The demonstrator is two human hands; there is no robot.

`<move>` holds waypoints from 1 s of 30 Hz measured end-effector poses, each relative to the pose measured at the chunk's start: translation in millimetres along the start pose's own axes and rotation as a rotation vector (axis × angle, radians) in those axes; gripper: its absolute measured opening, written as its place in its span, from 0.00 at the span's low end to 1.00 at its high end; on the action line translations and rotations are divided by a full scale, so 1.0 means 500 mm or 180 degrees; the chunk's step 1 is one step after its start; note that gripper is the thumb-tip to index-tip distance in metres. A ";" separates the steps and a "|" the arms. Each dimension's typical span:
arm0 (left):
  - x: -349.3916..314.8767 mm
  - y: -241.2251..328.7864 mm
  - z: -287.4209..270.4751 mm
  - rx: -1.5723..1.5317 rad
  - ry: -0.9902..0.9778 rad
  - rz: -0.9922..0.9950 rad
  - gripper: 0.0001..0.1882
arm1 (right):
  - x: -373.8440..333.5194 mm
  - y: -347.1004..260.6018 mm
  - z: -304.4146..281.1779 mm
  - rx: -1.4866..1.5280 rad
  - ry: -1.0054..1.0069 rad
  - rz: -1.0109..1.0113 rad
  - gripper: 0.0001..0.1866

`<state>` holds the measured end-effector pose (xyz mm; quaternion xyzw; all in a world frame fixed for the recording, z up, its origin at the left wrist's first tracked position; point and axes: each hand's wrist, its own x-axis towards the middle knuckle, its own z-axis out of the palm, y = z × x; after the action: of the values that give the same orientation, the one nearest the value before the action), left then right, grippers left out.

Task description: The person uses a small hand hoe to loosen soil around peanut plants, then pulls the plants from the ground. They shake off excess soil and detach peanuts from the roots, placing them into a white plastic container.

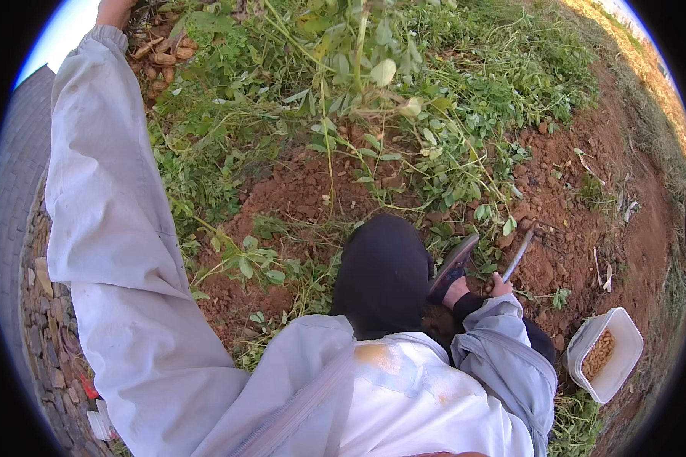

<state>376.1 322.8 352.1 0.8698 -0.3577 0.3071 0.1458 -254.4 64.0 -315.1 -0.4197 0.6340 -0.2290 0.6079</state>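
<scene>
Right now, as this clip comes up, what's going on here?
A person is among leafy green plants on reddish soil. The right hand has its grip closed around a slim, pale-handled tool. The left hand is at the picture's edge, near peanut-like pods; whether it holds anything is unclear. A white tub with loose pods inside sits tilted at the right.

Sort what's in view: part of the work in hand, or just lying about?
Likely part of the work:
- grey rod-like tool, in the right hand
- brown pods, near the left hand
- leafy plants
- white tub of tan pods

Probably just lying about:
- white container, lower left
- red item near it
</scene>
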 end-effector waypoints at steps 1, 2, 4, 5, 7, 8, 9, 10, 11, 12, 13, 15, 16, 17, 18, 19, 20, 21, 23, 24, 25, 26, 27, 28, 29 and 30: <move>0.004 0.020 -0.020 -0.0059 0.0066 0.0011 0.18 | -0.015 -0.010 0.011 -0.0128 -0.0011 -0.0114 0.16; 0.004 0.045 -0.034 -0.0163 0.0106 0.0039 0.17 | -0.008 -0.007 0.004 -0.0258 -0.0029 -0.0140 0.16; 0.006 0.107 -0.046 -0.0434 0.0217 0.0103 0.17 | 0.006 -0.001 -0.004 -0.0470 0.0019 -0.0221 0.17; 0.006 0.139 -0.046 -0.0564 0.0248 0.0129 0.17 | 0.008 0.002 -0.005 -0.0550 0.0082 -0.0268 0.18; -0.004 0.201 -0.028 -0.0906 0.0220 0.0154 0.16 | -0.008 -0.004 0.001 -0.0779 0.0117 -0.0456 0.19; -0.015 0.219 -0.024 -0.1060 0.0182 0.0127 0.16 | -0.049 -0.027 0.017 -0.0942 0.0057 -0.0594 0.20; -0.025 0.236 -0.015 -0.1233 0.0152 0.0090 0.16 | -0.074 -0.035 0.030 -0.1102 0.0003 -0.0734 0.22; -0.030 0.273 -0.002 -0.1531 0.0124 0.0069 0.16 | -0.031 0.009 0.018 -0.1493 0.0599 -0.1247 0.25; -0.036 0.307 0.011 -0.1813 0.0088 0.0031 0.16 | 0.014 0.048 0.008 -0.1045 0.0387 -0.1361 0.28; -0.040 0.341 0.031 -0.2140 0.0037 -0.0028 0.15 | 0.066 0.085 -0.009 -0.1170 0.0415 -0.1699 0.27; -0.043 0.376 0.056 -0.2443 -0.0048 -0.0125 0.15 | 0.097 0.108 -0.018 -0.1295 0.0420 -0.2026 0.26; -0.068 0.404 0.111 -0.2811 -0.0269 -0.0469 0.15 | 0.012 0.089 0.041 -0.1601 0.0128 -0.1794 0.28; -0.078 0.423 0.136 -0.3053 -0.0353 -0.0642 0.15 | -0.021 0.064 0.048 -0.1672 -0.0017 -0.1543 0.31; -0.085 0.448 0.166 -0.3323 -0.0458 -0.0833 0.14 | -0.015 0.070 0.041 -0.1805 0.0064 -0.1662 0.30; -0.086 0.466 0.203 -0.3562 -0.0575 -0.1065 0.14 | -0.011 0.066 0.035 -0.1748 -0.0011 -0.1617 0.29; -0.099 0.472 0.275 -0.3893 -0.0765 -0.1388 0.14 | -0.012 0.062 0.020 -0.1744 -0.0033 -0.1553 0.29; -0.122 0.490 0.309 -0.4153 -0.0917 -0.1647 0.14 | -0.006 0.066 0.013 -0.1596 -0.0017 -0.1579 0.28; -0.207 0.540 0.288 -0.4880 -0.1037 -0.1945 0.10 | -0.044 0.035 0.008 -0.1687 -0.0016 -0.1532 0.28; -0.263 0.559 0.319 -0.5501 -0.1271 -0.2332 0.08 | -0.052 0.016 0.004 -0.1412 -0.0078 -0.1540 0.26; -0.282 0.568 0.339 -0.5244 -0.1204 -0.2561 0.10 | -0.075 -0.014 0.013 -0.1193 -0.0186 -0.1564 0.25; -0.302 0.571 0.350 -0.4963 -0.1118 -0.2789 0.13 | -0.122 -0.066 0.032 -0.0963 -0.0329 -0.1585 0.23; -0.303 0.550 0.414 -0.4787 -0.1283 -0.2897 0.15 | -0.157 -0.117 0.049 -0.0732 -0.0452 -0.1619 0.22; -0.299 0.547 0.469 -0.4649 -0.1488 -0.2989 0.17 | -0.165 -0.154 0.058 -0.0322 -0.0741 -0.1571 0.22; -0.315 0.557 0.479 -0.4621 -0.1570 -0.3189 0.20 | -0.242 -0.244 0.076 -0.0294 -0.0866 -0.1473 0.21; -0.336 0.602 0.469 -0.4701 -0.1716 -0.3310 0.22 | -0.177 -0.230 0.073 -0.0150 -0.0899 -0.1923 0.20; -0.356 0.622 0.473 -0.4687 -0.1814 -0.3484 0.25 | -0.194 -0.269 0.080 0.0027 -0.1019 -0.1904 0.20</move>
<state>157.6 87.6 67.0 0.6484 -0.0272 -0.3282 0.6863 -190.7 78.6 -157.6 -0.6151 0.3783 -0.3310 0.6074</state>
